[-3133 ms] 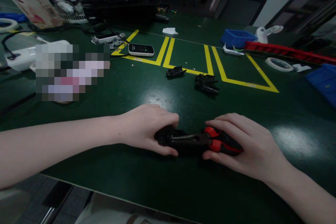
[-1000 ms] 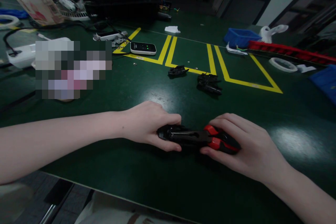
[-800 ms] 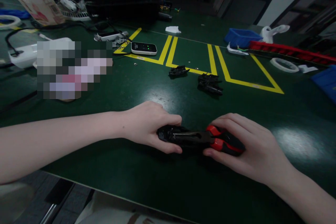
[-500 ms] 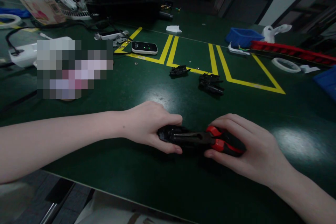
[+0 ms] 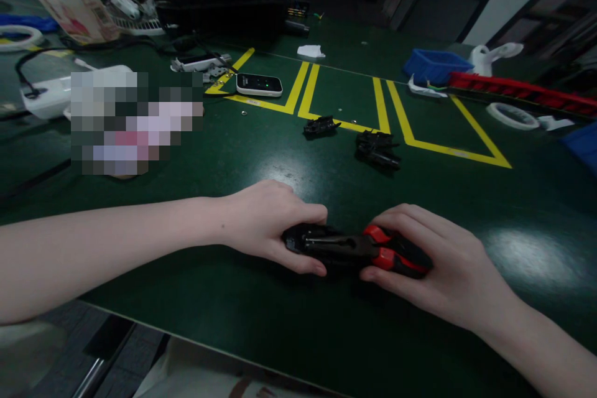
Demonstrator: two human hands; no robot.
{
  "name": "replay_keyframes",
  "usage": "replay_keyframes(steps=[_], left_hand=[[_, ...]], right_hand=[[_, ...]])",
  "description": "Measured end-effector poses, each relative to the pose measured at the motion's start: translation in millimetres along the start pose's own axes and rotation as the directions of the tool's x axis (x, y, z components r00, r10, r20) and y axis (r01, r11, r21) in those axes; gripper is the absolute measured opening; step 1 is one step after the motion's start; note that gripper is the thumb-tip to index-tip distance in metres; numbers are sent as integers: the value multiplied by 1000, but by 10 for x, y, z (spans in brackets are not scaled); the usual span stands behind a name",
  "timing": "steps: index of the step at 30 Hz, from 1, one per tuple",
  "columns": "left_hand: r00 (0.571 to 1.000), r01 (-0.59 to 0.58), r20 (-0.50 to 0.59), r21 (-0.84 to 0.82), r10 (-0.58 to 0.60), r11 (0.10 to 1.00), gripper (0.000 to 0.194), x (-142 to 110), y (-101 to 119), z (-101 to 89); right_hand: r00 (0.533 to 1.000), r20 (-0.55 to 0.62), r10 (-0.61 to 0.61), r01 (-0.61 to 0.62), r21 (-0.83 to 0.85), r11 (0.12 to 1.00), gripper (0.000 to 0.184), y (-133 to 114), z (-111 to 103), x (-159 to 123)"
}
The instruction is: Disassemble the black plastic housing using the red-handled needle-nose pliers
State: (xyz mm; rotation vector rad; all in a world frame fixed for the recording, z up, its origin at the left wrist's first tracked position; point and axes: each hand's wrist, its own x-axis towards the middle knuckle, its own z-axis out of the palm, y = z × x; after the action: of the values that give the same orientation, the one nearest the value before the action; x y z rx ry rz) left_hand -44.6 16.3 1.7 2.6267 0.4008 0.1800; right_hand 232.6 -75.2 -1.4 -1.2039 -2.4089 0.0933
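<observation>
- Probably the pliers [image 5: 357,249] are stiff and fairly weighty, best held by their red-and-black handles [image 5: 385,259]; the black piece [image 5: 293,240] looks light, hard, perhaps slick, best pinched along its sides.
- My right hand [image 5: 445,258] is wrapped around those handles; their spread is partly hidden.
- My left hand [image 5: 263,221] clasps the piece between thumb and fingers, at the plier tips.

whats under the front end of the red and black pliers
A black part, held in the left hand, shows around the pliers' tips. Most of it, and the green tabletop beneath, is covered.
</observation>
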Motion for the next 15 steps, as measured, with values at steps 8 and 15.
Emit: replay_keyframes(steps=[8, 15], left_hand=[[1000, 8, 3, 1, -8, 1000, 44, 0, -4, 5], [1000, -5, 3, 2, 5, 1000, 44, 1, -2, -1]], right_hand=[[1000, 0, -13, 13, 5, 1000, 43, -9, 12, 2], [1000, -10, -24, 25, 6, 1000, 42, -15, 8, 7]])
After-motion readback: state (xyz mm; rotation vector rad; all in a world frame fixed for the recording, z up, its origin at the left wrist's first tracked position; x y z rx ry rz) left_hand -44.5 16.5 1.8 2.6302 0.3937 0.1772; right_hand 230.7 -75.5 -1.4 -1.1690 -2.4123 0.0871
